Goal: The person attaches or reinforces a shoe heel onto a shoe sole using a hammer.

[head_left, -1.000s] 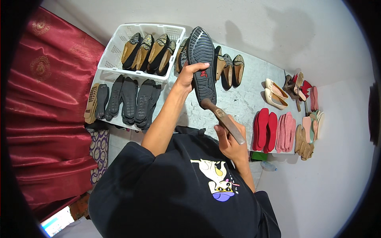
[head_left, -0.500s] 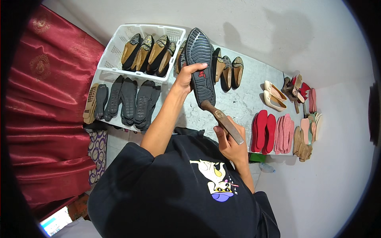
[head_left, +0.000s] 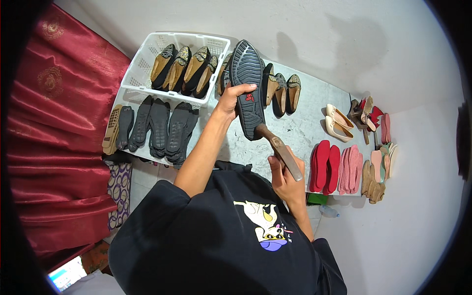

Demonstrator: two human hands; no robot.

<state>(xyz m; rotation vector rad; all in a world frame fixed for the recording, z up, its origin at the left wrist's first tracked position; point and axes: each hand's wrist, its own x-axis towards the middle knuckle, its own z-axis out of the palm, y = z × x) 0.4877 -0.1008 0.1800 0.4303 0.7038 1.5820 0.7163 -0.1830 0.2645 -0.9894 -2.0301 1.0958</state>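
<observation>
My left hand (head_left: 230, 102) grips a black shoe (head_left: 247, 69) by its side, thumb across the sole. The shoe is held sole up with its toe pointing away from me, showing ridged tread and a red mark at mid-sole. A hammer (head_left: 285, 155) with a worn brown metal head is in my right hand (head_left: 290, 184), whose fingers are closed round the handle beneath. One end of the head meets the heel edge in this view; I cannot tell whether it touches. Most of the handle is hidden behind the head and hand.
On the grey table (head_left: 295, 129) stands a white basket (head_left: 162, 93) of black-and-tan loafers. Dark soles (head_left: 158, 125) lie at left; more loafers (head_left: 293, 93) stand behind the held shoe. To the right are cream flats (head_left: 338, 129), red insoles (head_left: 320, 164) and pink insoles (head_left: 349, 169).
The shoe and hammer sit slightly lower in the picture, with the view itself shifted a little. Both hands keep the same holds.
</observation>
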